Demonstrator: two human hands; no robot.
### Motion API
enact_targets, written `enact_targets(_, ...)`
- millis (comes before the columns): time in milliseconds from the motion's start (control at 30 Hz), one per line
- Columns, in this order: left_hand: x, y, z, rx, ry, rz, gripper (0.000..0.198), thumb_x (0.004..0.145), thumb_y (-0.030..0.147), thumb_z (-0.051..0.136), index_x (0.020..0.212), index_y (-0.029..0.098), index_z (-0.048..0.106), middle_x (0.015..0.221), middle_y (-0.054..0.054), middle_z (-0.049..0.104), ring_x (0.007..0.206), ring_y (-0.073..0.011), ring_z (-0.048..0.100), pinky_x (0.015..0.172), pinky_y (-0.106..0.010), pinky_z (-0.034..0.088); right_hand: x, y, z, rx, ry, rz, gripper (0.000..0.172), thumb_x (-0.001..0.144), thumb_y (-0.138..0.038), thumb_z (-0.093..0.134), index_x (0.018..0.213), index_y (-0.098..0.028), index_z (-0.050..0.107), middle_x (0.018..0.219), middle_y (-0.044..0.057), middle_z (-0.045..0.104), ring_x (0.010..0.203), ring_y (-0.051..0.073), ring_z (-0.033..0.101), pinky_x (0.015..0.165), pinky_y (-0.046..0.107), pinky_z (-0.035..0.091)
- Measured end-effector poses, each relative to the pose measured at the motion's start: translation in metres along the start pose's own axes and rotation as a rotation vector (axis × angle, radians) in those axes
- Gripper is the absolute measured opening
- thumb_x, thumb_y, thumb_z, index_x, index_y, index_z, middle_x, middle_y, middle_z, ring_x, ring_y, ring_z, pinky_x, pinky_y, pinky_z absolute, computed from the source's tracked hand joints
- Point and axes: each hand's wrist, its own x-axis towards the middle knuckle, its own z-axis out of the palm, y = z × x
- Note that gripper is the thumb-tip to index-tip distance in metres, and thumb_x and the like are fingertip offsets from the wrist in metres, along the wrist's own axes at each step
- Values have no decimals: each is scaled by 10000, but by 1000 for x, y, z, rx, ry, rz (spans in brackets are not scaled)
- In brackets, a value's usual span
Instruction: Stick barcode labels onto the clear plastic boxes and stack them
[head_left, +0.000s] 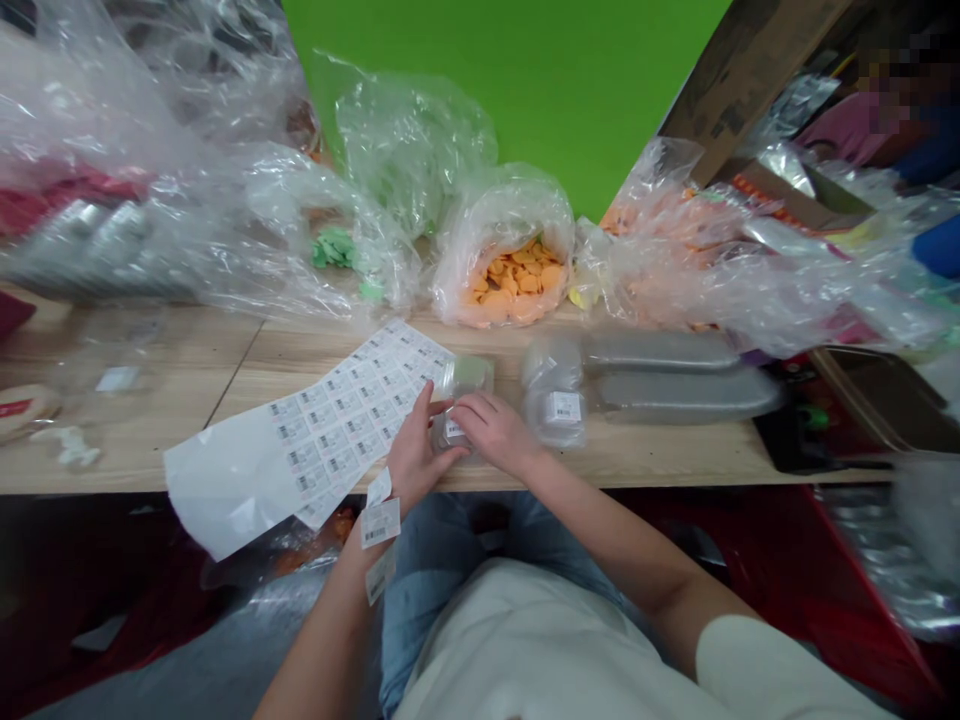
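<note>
clear clamshell (472, 375) pinched in left hand (417, 450), likely for steadiness; right hand (496, 432) bunched at label (454, 429), grip unclear; barcode-sticker sheet (349, 410) handy.

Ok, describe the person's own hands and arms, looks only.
The left hand and right hand are ungloved. White labels, some with printed barcodes, cling around the left wrist and forearm. The right arm is bare up to a pale short sleeve; no left sleeve shows.

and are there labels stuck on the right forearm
No, the loose labels are on the left forearm, while the right forearm is bare.
</note>
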Motion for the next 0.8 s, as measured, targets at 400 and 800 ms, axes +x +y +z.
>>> enact_targets(400, 2, 4, 6, 61, 20, -2, 1010, 634, 334, 729, 1415, 186, 106, 1206, -142, 556, 1119, -276, 517, 915, -450, 420, -15, 3, 6, 88, 105, 16, 231, 915, -157, 371, 992, -140, 588, 976, 94, 634, 1075, 190, 533, 973, 370, 448)
enact_targets(800, 2, 6, 7, 91, -12, -12, 889, 645, 317, 710, 1372, 198, 212, 1203, -138, 543, 1122, -278, 514, 926, -470, 412, -18, -9, -13, 246, 130, 154, 243, 893, -162, 396, 1089, -166, 539, 1044, 99, 609, 1033, 186, 541, 908, 371, 478)
